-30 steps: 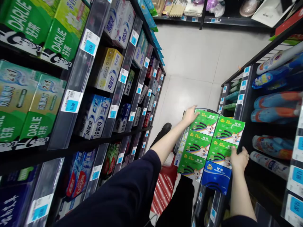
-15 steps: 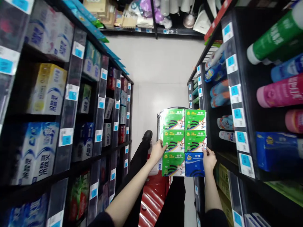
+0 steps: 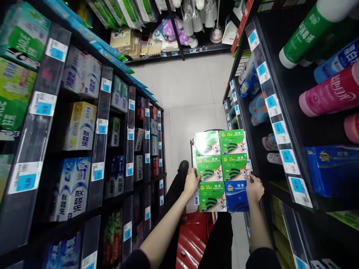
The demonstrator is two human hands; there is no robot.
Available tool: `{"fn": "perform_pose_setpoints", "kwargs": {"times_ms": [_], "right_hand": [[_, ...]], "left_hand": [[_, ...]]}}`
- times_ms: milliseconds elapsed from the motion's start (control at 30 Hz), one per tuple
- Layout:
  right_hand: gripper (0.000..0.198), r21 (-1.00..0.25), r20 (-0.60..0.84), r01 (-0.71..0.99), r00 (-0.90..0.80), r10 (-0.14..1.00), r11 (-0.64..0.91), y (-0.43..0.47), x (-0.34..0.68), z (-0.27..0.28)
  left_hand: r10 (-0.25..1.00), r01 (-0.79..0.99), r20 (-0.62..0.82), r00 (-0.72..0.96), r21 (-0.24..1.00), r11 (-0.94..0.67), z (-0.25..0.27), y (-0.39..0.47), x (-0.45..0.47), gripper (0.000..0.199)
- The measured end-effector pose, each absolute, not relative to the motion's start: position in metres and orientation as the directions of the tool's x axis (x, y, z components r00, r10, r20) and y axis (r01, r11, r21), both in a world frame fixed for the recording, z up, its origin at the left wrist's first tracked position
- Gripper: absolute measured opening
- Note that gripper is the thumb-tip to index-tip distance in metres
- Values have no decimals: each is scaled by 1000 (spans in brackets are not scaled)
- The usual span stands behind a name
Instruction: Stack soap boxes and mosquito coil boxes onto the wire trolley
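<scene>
A block of mosquito coil boxes (image 3: 209, 164), in two columns, lies in front of my legs. Most boxes are green with black coils and a cartoon figure; the one at the near right is a blue box (image 3: 237, 196). At the block's left edge is my left hand (image 3: 192, 183), closed, with the thumb on top and the other fingers hidden by the side. Opposite it, my right hand (image 3: 255, 188) grips the right edge beside the blue box. A dark cart rim (image 3: 193, 144) shows at the far left corner of the block, its lower part hidden beneath.
On the left, a shelf (image 3: 97, 170) holds toothpaste boxes (image 3: 81, 125). The right shelf (image 3: 293, 147) carries bottles and a blue box (image 3: 332, 170). Ridged red plastic (image 3: 190, 235) lies below my legs. Pale floor tiles (image 3: 186, 89) run ahead to another rack of goods (image 3: 187, 52).
My view has shifted, so the left shelf shows more fully and the scene sits further right. Both hands stay at the same edges of the boxes. Glare now covers the far left box.
</scene>
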State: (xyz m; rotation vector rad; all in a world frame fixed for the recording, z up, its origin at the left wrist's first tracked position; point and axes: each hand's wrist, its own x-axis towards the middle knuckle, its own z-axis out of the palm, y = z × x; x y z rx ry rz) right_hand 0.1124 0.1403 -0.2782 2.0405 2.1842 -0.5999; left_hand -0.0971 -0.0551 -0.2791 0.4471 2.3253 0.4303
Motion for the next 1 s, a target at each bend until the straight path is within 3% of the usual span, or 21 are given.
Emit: {"fn": "perform_pose_setpoints", "kwargs": {"times_ms": [500,733,867,1000], "right_hand": [[42,-257,-323,959,-203,924,121,147,120,-283],[51,-381,-363,921,-234,902,86,143,144,-286],[46,-295,-457,955,-103,883,-41,125,177,-285],[46,-241,-457,970,-73,887,-44,112,189,-284]], "left_hand": [[399,166,-635,-662,395,903,-273,-53,-102,13],[323,121,-680,-658,328,937,-258,-67,-95,20],[304,166,-811,-500,254,953,-249,-89,-77,21],[322,142,-825,-464,290,946,-253,-100,-56,11]]}}
